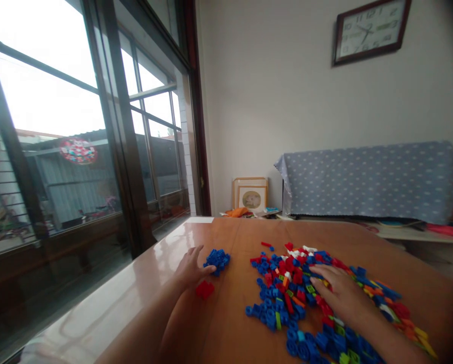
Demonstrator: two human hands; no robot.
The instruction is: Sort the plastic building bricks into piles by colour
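Observation:
On the wooden table, a small pile of blue blocks [217,261] lies by my left hand [191,269], whose fingers are apart at the pile's left side, the thumb at its lower edge. A few red blocks [205,289] lie just below that hand. My right hand [338,289] rests over the large pile of mixed blocks [287,283], fingers spread, with nothing visibly gripped. Blue, red, white, green, orange and yellow pieces surround it. Part of the pile is hidden under the right hand and forearm.
The glossy wooden table [234,333] extends forward to a wall with a clock [370,31]. A white sheet [199,220] lies at its far left edge. Beyond are framed pictures [252,197] and a blue dotted cloth [366,179]. Glass windows stand on the left.

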